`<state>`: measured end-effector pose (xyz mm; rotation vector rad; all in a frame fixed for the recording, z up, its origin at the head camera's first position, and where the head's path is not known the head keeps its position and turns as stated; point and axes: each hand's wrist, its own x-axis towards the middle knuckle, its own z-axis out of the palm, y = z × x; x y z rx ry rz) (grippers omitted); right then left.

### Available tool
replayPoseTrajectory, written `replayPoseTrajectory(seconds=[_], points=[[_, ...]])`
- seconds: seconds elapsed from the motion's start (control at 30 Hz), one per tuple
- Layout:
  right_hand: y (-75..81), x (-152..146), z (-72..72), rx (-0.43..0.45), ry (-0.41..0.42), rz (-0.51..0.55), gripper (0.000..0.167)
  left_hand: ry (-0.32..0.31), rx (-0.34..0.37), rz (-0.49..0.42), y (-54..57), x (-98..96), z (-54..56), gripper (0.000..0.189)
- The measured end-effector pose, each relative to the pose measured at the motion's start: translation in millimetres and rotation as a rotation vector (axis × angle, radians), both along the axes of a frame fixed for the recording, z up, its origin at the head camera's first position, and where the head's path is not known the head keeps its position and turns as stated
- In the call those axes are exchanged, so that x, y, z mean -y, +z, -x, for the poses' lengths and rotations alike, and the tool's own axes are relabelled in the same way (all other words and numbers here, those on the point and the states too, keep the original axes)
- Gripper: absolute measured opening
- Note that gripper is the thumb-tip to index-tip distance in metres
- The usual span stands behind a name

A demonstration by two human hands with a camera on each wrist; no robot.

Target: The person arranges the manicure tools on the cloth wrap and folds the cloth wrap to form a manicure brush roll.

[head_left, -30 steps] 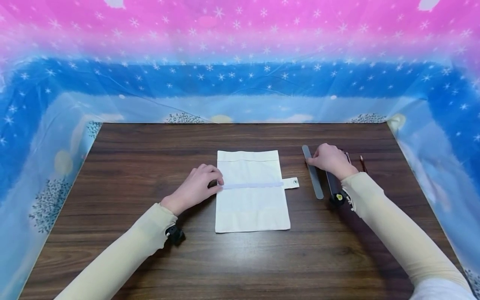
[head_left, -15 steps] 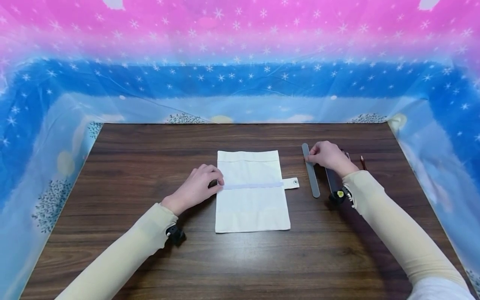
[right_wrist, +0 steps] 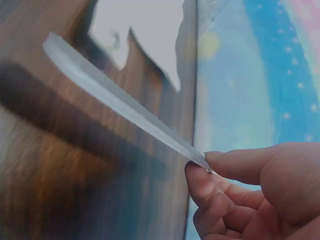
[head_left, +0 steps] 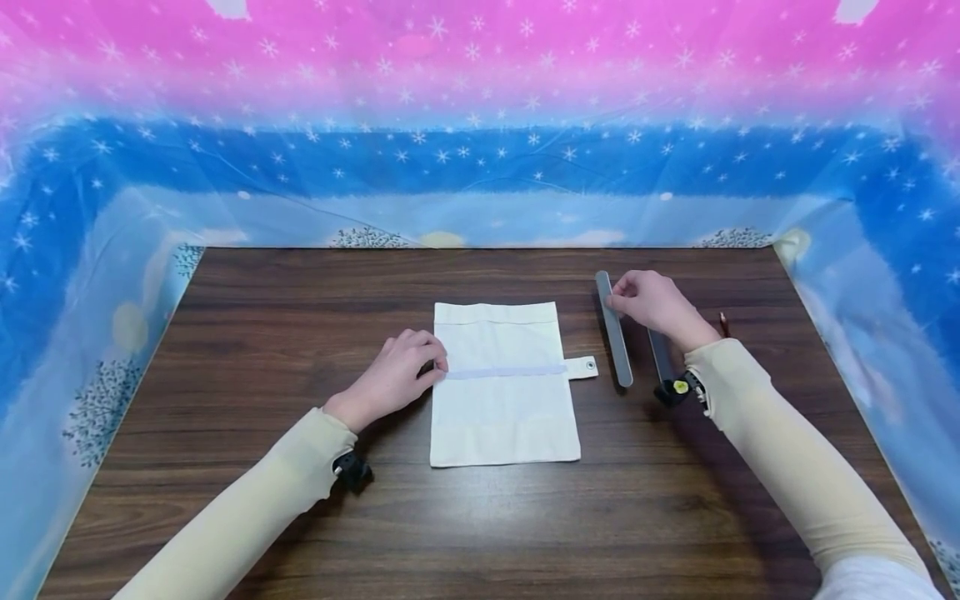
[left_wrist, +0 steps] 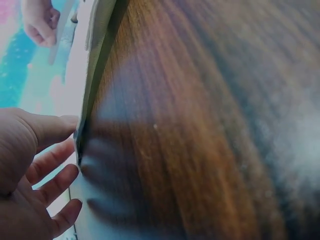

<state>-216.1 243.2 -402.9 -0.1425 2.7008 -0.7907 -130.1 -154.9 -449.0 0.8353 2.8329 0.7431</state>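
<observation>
- One grey strip (head_left: 614,335) is in the right hand (head_left: 656,307), pinched between thumb and fingertips at its right edge, nearer the far end than the near one.
- The left hand (head_left: 393,371) pinches the left edge of the white cloth (head_left: 502,417), thumb and fingers close together there.
- The strip is well apart from the left hand; the cloth lies between it and that hand, just left of the strip.
- The strip's long axis runs away from the person, its far end leaning slightly towards the left hand's side; the cloth's pale lilac band (head_left: 502,372) runs crosswise to it.
- From the cloth's right edge a tab (head_left: 582,367) with a round snap points towards the strip, without touching it.
- The strip is long, thin and flat with rounded ends; from the right wrist it looks paler and slightly bowed, its shadow apart from it, so I judge it raised. Its surface texture is unclear.
- Just below the right hand lies a dark strip (head_left: 659,354), partly hidden by the wrist; a brown stick (head_left: 723,325) shows beyond that wrist.
</observation>
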Motion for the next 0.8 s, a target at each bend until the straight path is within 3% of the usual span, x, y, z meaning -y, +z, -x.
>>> replayPoseTrajectory(seconds=[0.33, 0.8], points=[[18.7, 29.5, -0.2, -0.032, 0.028, 0.038, 0.027, 0.014, 0.008, -0.028, -1.9, -0.1, -1.8, 0.008], [25.6, 77.3, 11.7, -0.06, 0.061, 0.059, 0.029, 0.03, 0.019, -0.089, -1.8, 1.2, -3.2, 0.006]])
